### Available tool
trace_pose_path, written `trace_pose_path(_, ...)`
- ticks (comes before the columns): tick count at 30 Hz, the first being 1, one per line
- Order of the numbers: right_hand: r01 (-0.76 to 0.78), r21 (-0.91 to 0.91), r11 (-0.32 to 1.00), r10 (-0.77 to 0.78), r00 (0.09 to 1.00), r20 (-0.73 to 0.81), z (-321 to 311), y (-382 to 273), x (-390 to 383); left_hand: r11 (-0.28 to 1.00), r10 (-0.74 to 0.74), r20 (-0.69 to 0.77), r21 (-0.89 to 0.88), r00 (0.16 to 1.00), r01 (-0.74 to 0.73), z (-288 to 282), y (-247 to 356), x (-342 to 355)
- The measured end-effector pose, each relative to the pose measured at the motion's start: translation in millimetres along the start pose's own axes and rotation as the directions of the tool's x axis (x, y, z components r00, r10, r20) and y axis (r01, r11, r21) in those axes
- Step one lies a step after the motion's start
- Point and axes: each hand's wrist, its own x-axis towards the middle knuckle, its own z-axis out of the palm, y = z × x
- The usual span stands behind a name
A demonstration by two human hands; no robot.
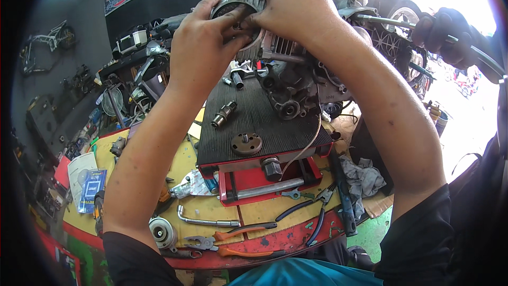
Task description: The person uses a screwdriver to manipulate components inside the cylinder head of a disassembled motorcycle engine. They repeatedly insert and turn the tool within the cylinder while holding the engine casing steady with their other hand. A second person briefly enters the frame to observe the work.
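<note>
My left hand [206, 34] and my right hand [286, 5] are both on a finned aluminium engine cylinder head [250, 1], high at the top centre. Left fingers reach into its round cavity; right fingers grip its right side, partly hidden. Behind and below is a motorcycle engine [286, 90] with more fins. It rests on a black ribbed platform [211, 143]. On the platform lie a camshaft-like metal part [223, 114], a round plate with holes [246, 148] and a dark tube [237, 80].
Orange-handled pliers [248, 251], blue-handled pliers [317, 222], an L-shaped wrench [206, 221] and a grey rag [362, 180] lie on the yellow-topped bench [111, 222]. A red tray [227, 177] sits under the platform. Motorcycle wheels and parts crowd the background.
</note>
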Motion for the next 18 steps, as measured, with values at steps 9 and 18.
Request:
trace_pose_path(9,0.016,-0.025,1.0,-0.016,1.0,0.001,1,2,2,1.0,0.018,-0.012,0.02,1.0,-0.018,6,-1,0)
trace_pose_path(18,0.016,0.011,1.0,-0.016,1.0,-0.014,-1,0,-1,0.994,0.003,-0.11,0.108,0.994,0.009,15,6,-6)
